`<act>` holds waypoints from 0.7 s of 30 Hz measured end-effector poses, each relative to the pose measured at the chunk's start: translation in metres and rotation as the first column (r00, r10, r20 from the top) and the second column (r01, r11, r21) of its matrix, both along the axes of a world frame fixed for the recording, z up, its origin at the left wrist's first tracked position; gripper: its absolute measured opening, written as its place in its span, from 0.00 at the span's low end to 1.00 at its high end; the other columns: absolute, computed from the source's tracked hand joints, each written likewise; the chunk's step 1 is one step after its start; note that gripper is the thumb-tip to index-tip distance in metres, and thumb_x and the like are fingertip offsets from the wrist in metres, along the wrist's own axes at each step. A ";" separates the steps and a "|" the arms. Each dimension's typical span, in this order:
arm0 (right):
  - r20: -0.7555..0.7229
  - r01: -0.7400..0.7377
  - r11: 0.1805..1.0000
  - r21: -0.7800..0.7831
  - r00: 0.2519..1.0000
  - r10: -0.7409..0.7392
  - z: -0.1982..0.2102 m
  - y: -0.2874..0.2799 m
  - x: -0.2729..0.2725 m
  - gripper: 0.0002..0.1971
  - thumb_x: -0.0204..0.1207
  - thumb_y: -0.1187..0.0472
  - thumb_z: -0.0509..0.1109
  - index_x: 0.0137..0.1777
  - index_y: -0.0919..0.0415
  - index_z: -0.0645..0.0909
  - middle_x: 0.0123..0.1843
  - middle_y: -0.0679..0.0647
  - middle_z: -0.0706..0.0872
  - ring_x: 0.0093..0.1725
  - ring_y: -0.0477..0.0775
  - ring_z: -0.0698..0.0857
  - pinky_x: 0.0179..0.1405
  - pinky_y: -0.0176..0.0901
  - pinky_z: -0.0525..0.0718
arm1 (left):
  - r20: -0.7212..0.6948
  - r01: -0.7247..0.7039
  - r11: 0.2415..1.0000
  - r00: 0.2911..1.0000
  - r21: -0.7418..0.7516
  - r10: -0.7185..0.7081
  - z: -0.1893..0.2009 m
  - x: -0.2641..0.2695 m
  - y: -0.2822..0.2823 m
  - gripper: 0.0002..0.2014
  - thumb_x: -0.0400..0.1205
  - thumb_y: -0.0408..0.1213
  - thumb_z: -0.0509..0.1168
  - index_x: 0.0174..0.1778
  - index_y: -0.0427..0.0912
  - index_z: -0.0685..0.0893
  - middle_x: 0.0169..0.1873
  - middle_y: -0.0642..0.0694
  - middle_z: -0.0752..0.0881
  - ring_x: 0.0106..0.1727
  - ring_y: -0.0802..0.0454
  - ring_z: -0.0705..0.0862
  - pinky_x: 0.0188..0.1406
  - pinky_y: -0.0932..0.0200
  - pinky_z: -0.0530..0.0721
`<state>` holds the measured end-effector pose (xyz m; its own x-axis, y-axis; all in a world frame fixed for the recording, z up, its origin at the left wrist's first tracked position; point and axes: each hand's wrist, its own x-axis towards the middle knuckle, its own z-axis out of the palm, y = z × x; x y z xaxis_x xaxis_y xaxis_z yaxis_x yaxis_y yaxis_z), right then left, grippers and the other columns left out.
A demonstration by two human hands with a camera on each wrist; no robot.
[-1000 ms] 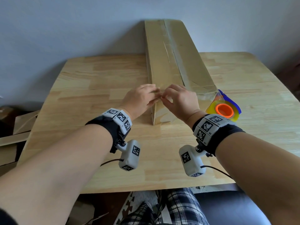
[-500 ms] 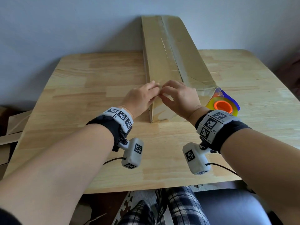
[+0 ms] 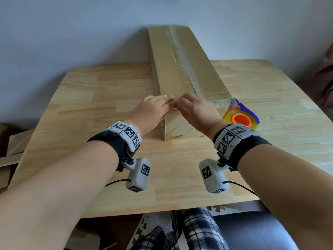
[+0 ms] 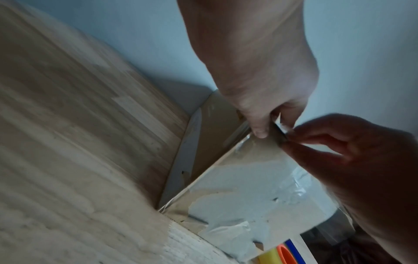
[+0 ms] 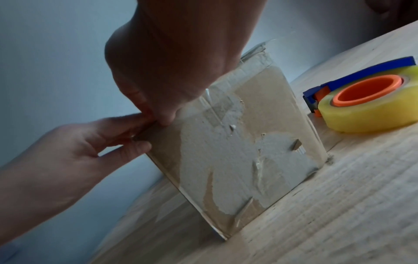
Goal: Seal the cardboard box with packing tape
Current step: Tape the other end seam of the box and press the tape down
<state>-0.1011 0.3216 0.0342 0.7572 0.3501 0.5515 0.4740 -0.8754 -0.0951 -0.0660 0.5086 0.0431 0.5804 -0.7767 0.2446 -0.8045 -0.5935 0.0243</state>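
Note:
A long cardboard box (image 3: 182,69) lies lengthwise on the wooden table (image 3: 90,105), its far end against the wall. Clear tape runs along its top seam and over the near end face (image 5: 226,151). My left hand (image 3: 168,103) and right hand (image 3: 180,105) meet at the near top left corner. The left thumb (image 4: 260,131) and fingers pinch a small flap of clear tape (image 4: 280,125) there. Opposite it, the right hand (image 5: 158,114) pinches the same spot with its thumb on the end face. A yellow-tinted tape roll in a blue and orange dispenser (image 3: 241,120) lies beside the box's near right corner.
Flat cardboard pieces (image 3: 10,145) lie on the floor left of the table. The grey wall stands right behind the table. The table's front edge (image 3: 162,208) is just below my wrists, with my plaid-trousered legs (image 3: 189,231) under it.
Both hands stay at the same box corner. The fingertips have drawn a little closer together and the head view has shifted slightly.

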 end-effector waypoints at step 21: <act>-0.056 -0.078 0.915 -0.396 0.997 0.060 -0.018 -0.031 -0.026 0.29 0.67 0.66 0.65 0.71 0.66 0.78 0.72 0.64 0.77 0.70 0.66 0.77 0.71 0.59 0.74 | 0.310 -0.114 0.819 0.947 0.562 -0.081 -0.014 0.014 0.023 0.32 0.89 0.41 0.46 0.75 0.56 0.25 0.73 0.51 0.21 0.83 0.46 0.40 0.78 0.46 0.36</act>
